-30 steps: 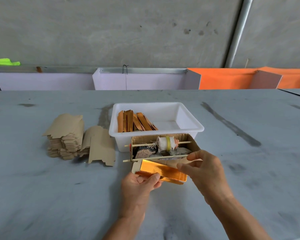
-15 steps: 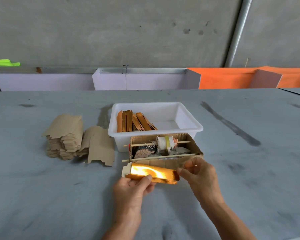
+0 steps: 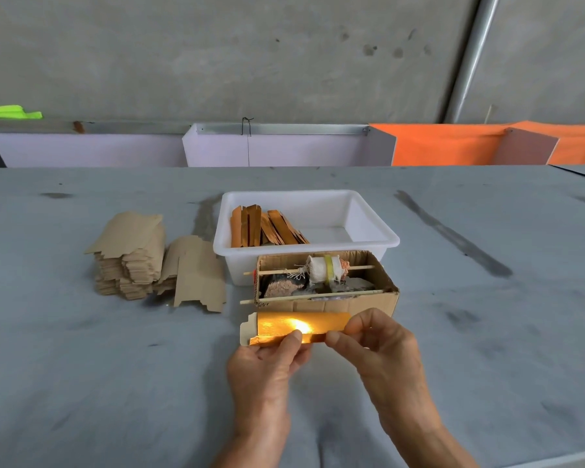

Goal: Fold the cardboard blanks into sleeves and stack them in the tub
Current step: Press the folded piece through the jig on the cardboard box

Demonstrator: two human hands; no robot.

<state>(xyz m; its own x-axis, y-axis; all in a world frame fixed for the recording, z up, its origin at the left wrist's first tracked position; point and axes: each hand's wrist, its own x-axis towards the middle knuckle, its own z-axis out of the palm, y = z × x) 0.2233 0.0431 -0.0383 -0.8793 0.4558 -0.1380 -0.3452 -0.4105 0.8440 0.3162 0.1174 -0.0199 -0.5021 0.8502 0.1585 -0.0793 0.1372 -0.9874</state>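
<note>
A shiny gold cardboard blank [image 3: 284,327], partly folded, is held low over the grey table. My left hand [image 3: 267,363] pinches its lower edge from below, thumb on the gold face. My right hand [image 3: 375,346] pinches its right end between thumb and fingers. Behind it stands the white tub [image 3: 375,231] with several folded gold sleeves [image 3: 264,228] leaning at its left side. A stack of flat brown blanks [image 3: 129,258] lies to the left, with one loose blank [image 3: 196,282] leaning against it.
An open cardboard box [image 3: 379,298] stands right in front of the tub, with two wooden sticks across it and a cloth-wrapped roll [image 3: 325,268] on one. White and orange bins [image 3: 284,150] line the far table edge against a concrete wall.
The gold blank has shifted left and tipped up toward me, now catching a bright glare. My right hand has moved from the box's front edge to the blank's right end.
</note>
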